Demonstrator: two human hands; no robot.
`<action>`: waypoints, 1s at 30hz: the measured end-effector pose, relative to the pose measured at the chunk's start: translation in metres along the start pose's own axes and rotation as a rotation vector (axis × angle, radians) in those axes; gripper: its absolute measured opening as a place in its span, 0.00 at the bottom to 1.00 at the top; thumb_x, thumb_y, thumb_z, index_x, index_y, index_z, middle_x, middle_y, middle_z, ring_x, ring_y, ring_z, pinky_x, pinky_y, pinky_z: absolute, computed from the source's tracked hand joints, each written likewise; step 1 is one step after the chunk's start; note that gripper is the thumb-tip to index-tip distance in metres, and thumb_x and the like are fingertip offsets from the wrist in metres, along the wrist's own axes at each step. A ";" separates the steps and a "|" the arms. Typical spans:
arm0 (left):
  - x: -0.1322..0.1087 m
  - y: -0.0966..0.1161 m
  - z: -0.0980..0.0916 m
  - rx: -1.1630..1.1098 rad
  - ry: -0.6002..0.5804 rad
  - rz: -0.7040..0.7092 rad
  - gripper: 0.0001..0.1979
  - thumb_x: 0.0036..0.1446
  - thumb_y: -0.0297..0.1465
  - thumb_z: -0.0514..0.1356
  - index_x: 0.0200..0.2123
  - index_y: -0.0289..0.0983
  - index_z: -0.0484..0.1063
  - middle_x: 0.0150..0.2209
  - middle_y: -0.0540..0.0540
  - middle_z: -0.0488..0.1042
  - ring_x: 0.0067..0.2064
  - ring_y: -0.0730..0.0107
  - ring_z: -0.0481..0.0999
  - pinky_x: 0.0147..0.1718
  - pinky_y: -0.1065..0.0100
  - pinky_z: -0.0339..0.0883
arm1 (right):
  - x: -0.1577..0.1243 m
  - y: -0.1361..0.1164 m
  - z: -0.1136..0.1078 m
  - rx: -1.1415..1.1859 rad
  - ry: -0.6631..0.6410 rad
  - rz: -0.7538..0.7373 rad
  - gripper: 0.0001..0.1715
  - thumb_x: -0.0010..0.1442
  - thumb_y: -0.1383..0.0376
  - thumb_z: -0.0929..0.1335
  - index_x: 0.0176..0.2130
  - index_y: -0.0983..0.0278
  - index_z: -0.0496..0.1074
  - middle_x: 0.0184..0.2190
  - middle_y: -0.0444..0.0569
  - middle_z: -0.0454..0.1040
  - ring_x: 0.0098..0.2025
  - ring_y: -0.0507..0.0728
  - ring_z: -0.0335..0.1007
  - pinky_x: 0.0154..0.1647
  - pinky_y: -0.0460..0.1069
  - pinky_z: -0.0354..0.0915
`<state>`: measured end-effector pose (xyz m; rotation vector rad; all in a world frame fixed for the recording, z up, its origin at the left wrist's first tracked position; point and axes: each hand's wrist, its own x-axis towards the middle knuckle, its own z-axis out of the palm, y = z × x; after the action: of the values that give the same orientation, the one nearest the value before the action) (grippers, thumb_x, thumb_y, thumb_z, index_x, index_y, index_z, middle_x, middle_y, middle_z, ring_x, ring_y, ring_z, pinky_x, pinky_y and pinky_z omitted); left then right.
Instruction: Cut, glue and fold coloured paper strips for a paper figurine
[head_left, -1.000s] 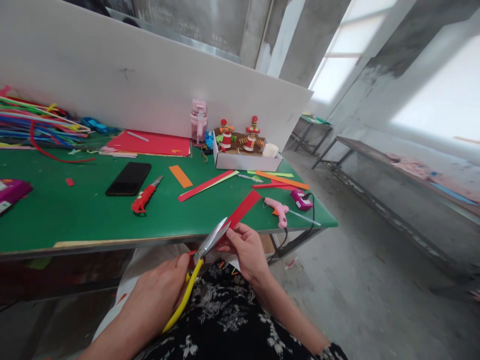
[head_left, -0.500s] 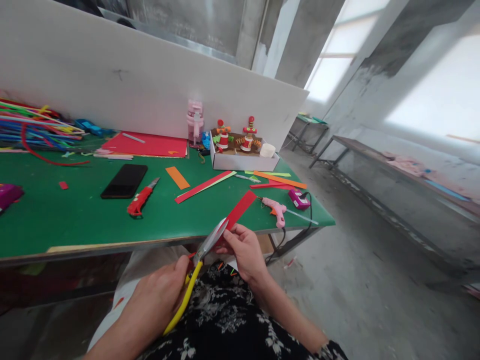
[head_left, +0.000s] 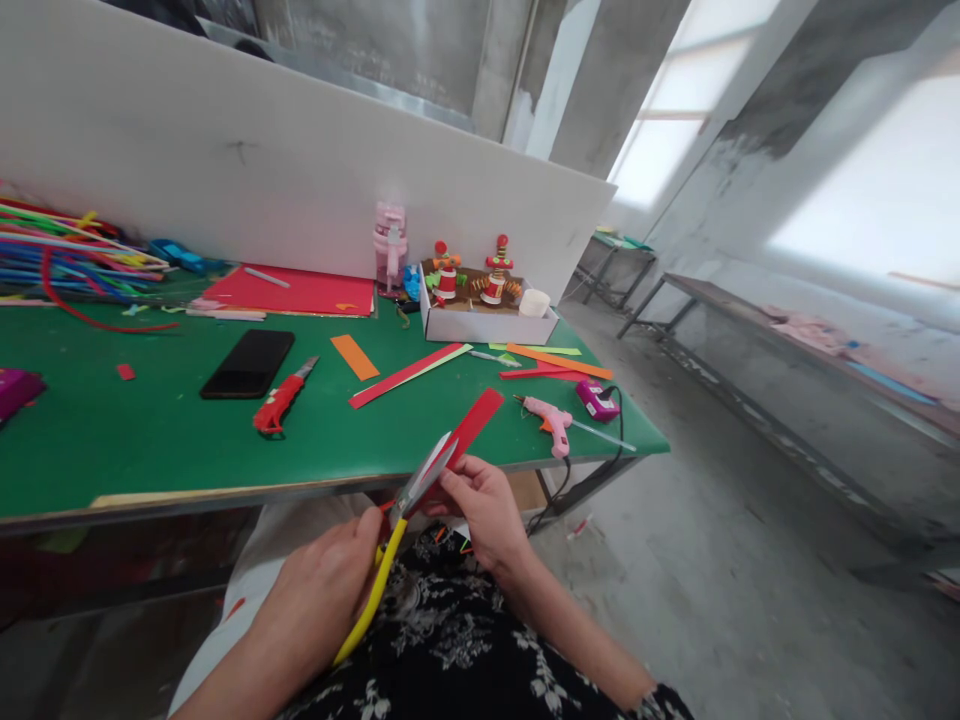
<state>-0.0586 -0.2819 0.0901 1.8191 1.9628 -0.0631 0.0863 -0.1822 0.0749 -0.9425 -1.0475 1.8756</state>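
Note:
My left hand [head_left: 319, 590] is closed around the handles of a pair of scissors [head_left: 379, 592] with yellow grips and silver blades. The blades point up and to the right, slightly apart, with the red paper strip [head_left: 480, 415] at them. Between the thumb and fingers of my right hand [head_left: 484, 510], the strip is pinched near its lower part. Its upper end sticks out over the table's front edge. The fingertips under the strip are partly hidden.
On the green table [head_left: 165, 440] lie a phone [head_left: 249, 364], a red utility knife [head_left: 285, 397], an orange strip [head_left: 355, 357] and a pink glue gun [head_left: 551, 420]. Behind them stand a white box [head_left: 487, 324] with small figures and a pink bottle [head_left: 391, 250].
The red strip and scissors have shifted slightly; the strip's far end sits a little lower and further left. My right hand has moved slightly left. Both hands keep their hold.

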 end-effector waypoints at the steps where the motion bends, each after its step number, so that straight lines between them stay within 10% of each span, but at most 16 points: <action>1: 0.000 0.000 0.001 0.002 0.004 -0.003 0.14 0.61 0.24 0.45 0.46 0.37 0.65 0.44 0.36 0.78 0.47 0.54 0.80 0.43 0.59 0.70 | 0.000 0.000 0.000 -0.002 -0.001 -0.001 0.24 0.40 0.50 0.80 0.29 0.64 0.76 0.23 0.44 0.79 0.21 0.51 0.74 0.24 0.45 0.71; 17: 0.001 -0.013 0.019 -0.035 0.098 0.016 0.12 0.61 0.26 0.47 0.45 0.39 0.64 0.39 0.41 0.78 0.42 0.53 0.81 0.37 0.60 0.69 | 0.004 -0.012 -0.008 -0.088 -0.038 -0.119 0.22 0.44 0.52 0.79 0.36 0.61 0.79 0.33 0.46 0.81 0.33 0.55 0.77 0.37 0.49 0.73; 30: 0.002 -0.018 0.024 -0.003 0.068 -0.015 0.15 0.62 0.27 0.45 0.48 0.38 0.66 0.42 0.39 0.78 0.46 0.51 0.80 0.41 0.57 0.72 | 0.008 -0.021 -0.016 -0.084 0.045 -0.126 0.18 0.43 0.55 0.79 0.30 0.64 0.78 0.27 0.46 0.79 0.26 0.51 0.72 0.22 0.43 0.68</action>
<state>-0.0690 -0.2907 0.0630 1.8272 2.0226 -0.0030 0.1021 -0.1625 0.0854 -0.9406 -1.1392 1.7112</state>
